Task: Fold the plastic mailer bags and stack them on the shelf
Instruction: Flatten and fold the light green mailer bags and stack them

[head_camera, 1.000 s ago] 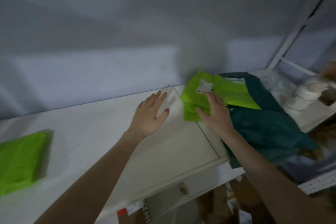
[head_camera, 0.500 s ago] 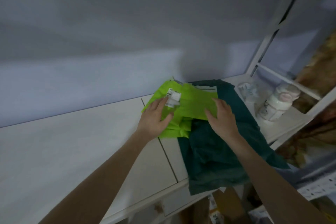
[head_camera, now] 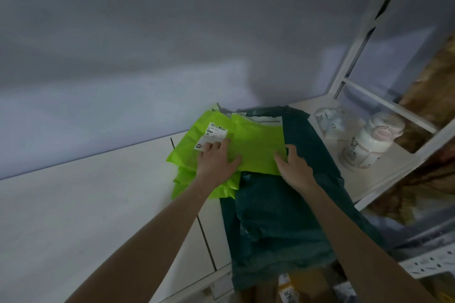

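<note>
A bright green mailer bag (head_camera: 256,145) with a white shipping label (head_camera: 213,136) lies on top of a pile on the white shelf (head_camera: 98,199). More green bags (head_camera: 187,179) stick out beneath it at the left. A large dark teal bag (head_camera: 278,216) lies under them and hangs over the shelf's front edge. My left hand (head_camera: 218,162) rests flat on the top green bag just below the label. My right hand (head_camera: 295,167) grips that bag's right edge, fingers curled over it.
A white bottle with a pink cap (head_camera: 369,140) and a clear plastic item (head_camera: 330,120) stand at the shelf's right end beside the white frame (head_camera: 364,39). The grey wall (head_camera: 172,44) is close behind. Boxes (head_camera: 295,288) sit below the shelf.
The view swung right, so the folded green bag at far left left the frame. My left hand moved from the bare shelf onto the green bag; my right hand shifted to its right edge.
</note>
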Tool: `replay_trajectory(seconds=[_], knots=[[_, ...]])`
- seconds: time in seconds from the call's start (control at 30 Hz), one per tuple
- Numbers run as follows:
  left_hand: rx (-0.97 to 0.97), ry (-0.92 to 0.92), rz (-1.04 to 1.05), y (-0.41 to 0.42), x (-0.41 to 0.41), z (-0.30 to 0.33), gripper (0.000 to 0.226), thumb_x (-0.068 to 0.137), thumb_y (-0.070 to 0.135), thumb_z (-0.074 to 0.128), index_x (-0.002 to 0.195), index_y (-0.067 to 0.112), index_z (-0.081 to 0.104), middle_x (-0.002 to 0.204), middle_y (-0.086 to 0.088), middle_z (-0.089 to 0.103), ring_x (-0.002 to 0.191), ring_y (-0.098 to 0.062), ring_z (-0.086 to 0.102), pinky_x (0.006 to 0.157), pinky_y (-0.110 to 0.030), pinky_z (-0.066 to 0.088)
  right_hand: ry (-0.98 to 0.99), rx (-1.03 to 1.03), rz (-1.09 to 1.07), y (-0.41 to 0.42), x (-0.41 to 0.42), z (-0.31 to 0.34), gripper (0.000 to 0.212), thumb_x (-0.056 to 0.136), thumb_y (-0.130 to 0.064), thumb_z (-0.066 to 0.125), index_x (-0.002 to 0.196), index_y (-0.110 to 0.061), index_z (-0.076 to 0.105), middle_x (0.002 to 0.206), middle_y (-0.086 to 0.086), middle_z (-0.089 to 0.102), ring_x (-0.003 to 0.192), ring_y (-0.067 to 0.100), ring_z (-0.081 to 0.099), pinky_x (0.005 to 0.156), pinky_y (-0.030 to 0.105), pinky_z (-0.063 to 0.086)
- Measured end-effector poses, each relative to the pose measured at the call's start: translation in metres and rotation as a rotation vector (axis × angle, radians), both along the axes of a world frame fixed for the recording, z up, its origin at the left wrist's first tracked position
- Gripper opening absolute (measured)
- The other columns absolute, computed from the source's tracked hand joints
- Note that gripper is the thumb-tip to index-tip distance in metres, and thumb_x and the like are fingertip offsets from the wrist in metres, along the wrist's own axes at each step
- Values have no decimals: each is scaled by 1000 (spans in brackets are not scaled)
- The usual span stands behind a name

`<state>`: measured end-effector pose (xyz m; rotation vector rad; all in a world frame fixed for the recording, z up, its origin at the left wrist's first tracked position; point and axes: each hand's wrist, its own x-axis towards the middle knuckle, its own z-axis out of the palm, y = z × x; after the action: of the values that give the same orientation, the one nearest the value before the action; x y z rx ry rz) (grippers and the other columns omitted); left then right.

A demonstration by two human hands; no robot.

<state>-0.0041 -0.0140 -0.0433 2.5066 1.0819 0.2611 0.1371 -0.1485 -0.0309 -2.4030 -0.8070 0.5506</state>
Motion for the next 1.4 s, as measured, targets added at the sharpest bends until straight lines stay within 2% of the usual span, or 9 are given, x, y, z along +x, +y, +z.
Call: replay_trajectory(seconds=[0.17, 0.37, 0.53, 0.67, 0.87, 1.0, 1.13, 1.23, 1.4], knots=[[-65, -156, -23, -1, -1, 1, 55, 90, 33, 54, 140, 20, 35, 139, -4, 44, 128, -26, 35, 106, -41, 32, 9, 199, 15, 2, -7, 0, 46, 93, -32, 50, 132, -19, 29, 118, 5, 56, 101, 26, 57, 93, 47, 44], [-468, -601, 85, -2, -11, 12, 45, 86, 13, 61, 128, 16, 45, 123, -1, 52, 106, -21, 54, 78, -29, 48, 191, 550, -62, 1, -27, 18, 49, 90, -9, 56, 131, -20, 30, 91, -10, 49, 79, 2, 51, 58, 14, 41], [-485, -802, 258, 5, -42, 27, 37, 83, 14, 66, 116, 15, 49, 106, 2, 53, 91, -19, 57, 68, -22, 42, 325, 747, -99, 8, -62, 32, 61, 86, -4, 60, 133, -26, 28, 98, 1, 52, 86, 10, 55, 65, 22, 43], [-569, -921, 290, 15, -89, 36, 40, 82, 17, 69, 111, 26, 43, 112, 0, 59, 82, -15, 58, 80, -31, 50, 285, 826, -23, 18, -102, 40, 65, 82, 2, 62, 129, -30, 31, 103, 12, 56, 91, 19, 58, 76, 32, 49], [-534, -1056, 306, 27, -174, 40, 46, 81, 14, 72, 114, 26, 42, 101, 8, 58, 71, -10, 57, 60, -17, 49, 262, 865, 141, 39, -174, 41, 68, 77, 11, 63, 123, -29, 33, 128, 14, 50, 110, 25, 55, 93, 38, 49], [-488, -1064, 352, 35, -231, 36, 46, 81, 9, 71, 113, 26, 43, 98, 9, 55, 73, -11, 55, 63, -24, 50, 207, 828, 208, 59, -220, 32, 69, 75, 14, 63, 127, -21, 34, 118, 12, 55, 100, 25, 58, 82, 26, 48], [-395, -995, 412, 38, -290, 13, 50, 76, 12, 74, 115, 21, 45, 100, 4, 54, 77, -13, 53, 65, -22, 47, 254, 674, 259, 74, -267, 8, 62, 77, 9, 65, 124, -21, 38, 94, 20, 64, 78, 26, 62, 73, 38, 50], [-331, -854, 477, 37, -334, -13, 49, 80, 10, 71, 121, 14, 44, 109, -5, 54, 75, -14, 54, 63, -22, 46, 244, 546, 289, 83, -303, -20, 58, 75, -4, 69, 120, -27, 40, 93, 18, 67, 81, 33, 65, 73, 48, 54], [-284, -579, 521, 34, -392, -54, 55, 81, 19, 71, 126, 15, 41, 110, -6, 56, 85, -22, 57, 73, -34, 49, 194, 272, 379, 85, -349, -59, 59, 80, -11, 67, 132, -16, 40, 102, 8, 65, 89, 25, 62, 68, 28, 44]])
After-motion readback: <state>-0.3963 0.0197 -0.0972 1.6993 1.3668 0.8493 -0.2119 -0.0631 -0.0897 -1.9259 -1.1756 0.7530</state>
